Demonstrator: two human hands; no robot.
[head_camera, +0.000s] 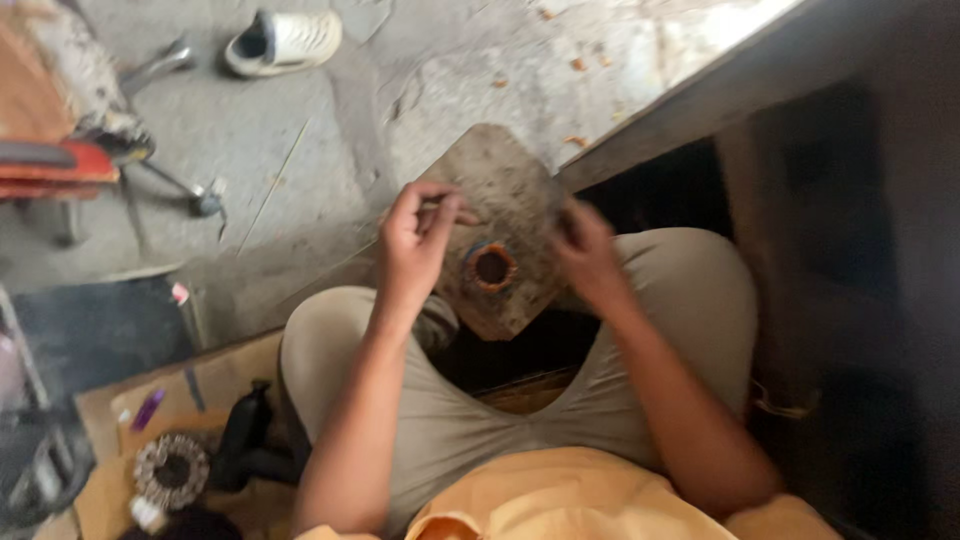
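1. The grey concrete floor (300, 130) fills the upper part of the view, with a white shoe (283, 41) lying on it at the top and a dark wooden ledge (700, 95) running diagonally down from the upper right.
2. The person sits with beige-trousered knees (690, 290) spread apart; a worn, roughly rectangular brown board (500, 190) rests between them, its long axis tilted from lower left to upper right.
3. On the lower part of the board sits a small round ring with copper-orange windings and a dark hole (491, 267), between the two hands and slightly below them.
4. The left hand (415, 245) is just beside the ring, on its left, fingers pinched on a thin pale stick or wire (too blurred to tell which) that points right across the board.
5. The right hand (588, 255) lies at the board's right edge, fingers curled; whether it grips the board or anything else I cannot tell. Both hands are about equally near the ring.
6. At lower left, on brown cardboard (225, 375), lie a larger round wound coil (172, 470) and a black bottle-like object (243, 430).
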